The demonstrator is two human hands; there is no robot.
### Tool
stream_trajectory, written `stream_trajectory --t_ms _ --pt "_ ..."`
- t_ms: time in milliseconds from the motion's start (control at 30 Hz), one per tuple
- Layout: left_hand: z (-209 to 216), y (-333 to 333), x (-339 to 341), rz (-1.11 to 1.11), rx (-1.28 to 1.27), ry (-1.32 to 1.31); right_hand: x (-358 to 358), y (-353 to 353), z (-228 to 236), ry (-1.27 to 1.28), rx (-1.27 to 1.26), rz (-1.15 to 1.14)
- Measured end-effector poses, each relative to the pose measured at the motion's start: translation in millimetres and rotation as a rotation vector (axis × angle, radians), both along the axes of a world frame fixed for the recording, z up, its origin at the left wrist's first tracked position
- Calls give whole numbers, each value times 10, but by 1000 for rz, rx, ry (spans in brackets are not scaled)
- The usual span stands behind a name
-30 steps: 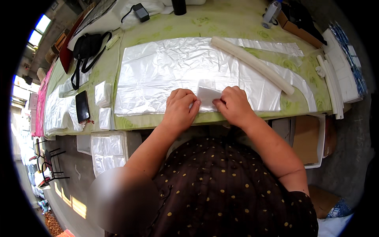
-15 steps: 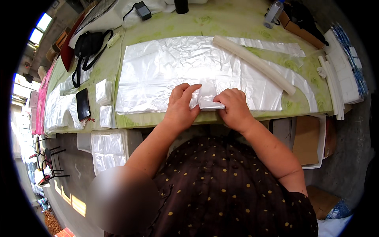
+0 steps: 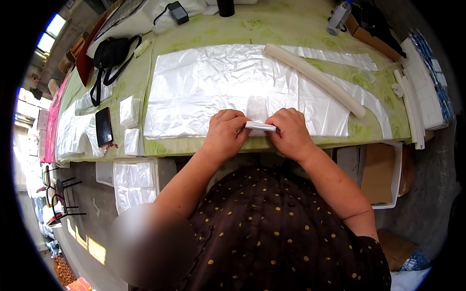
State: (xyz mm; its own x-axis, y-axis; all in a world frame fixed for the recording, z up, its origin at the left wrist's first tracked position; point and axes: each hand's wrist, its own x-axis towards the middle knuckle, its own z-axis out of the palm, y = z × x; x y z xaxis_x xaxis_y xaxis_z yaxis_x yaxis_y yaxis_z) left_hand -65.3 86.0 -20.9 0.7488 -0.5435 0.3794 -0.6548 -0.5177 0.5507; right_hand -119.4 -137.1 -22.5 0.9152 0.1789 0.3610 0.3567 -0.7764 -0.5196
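Observation:
Between my hands is a narrow folded strip of clear plastic film [image 3: 260, 126], whitish where its layers overlap. My left hand [image 3: 224, 130] grips its left end with closed fingers. At the right end, the fingers of my right hand [image 3: 290, 130] are closed on it too. A paler piece of film [image 3: 257, 107] extends just beyond the strip, between the hands. Underneath lies a large, wrinkled stack of clear plastic sheets [image 3: 184, 92] spread on the table. A long cream-coloured tube [image 3: 318, 80] rests slantwise across the sheets' right part.
The green patterned tablecloth [image 3: 286, 26] covers the table. Left stand a black phone [image 3: 103, 127], small folded plastic packets [image 3: 128, 111] and a black bag [image 3: 109, 53]. A bottle [image 3: 338, 18] is at the far right. Below the front edge are a box of packets [image 3: 133, 179] and a white bin [image 3: 397, 179].
My left fingers, raised and spread before, have closed on the strip's left end. The folded strip now sits slightly higher, held at both ends.

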Motion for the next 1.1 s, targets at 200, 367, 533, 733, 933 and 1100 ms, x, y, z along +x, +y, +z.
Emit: stream_trajectory --t_ms 200,367,533,733,933,1100 --pt "-16 -22 33 37 -30 -40 61 35 18 -1 -79 -99" --pt "2 -95 34 132 -26 -60 113 102 32 -1 -134 -160" --pt "-31 -112 78 184 54 -53 187 136 101 120 -242 -203" --pt "-22 -206 74 83 81 -147 224 157 177 233 -306 -200" --pt "41 -253 50 30 355 -74 178 178 235 246 -169 -238" --pt "138 -73 -244 -77 -64 -40 239 119 320 355 -207 -167"
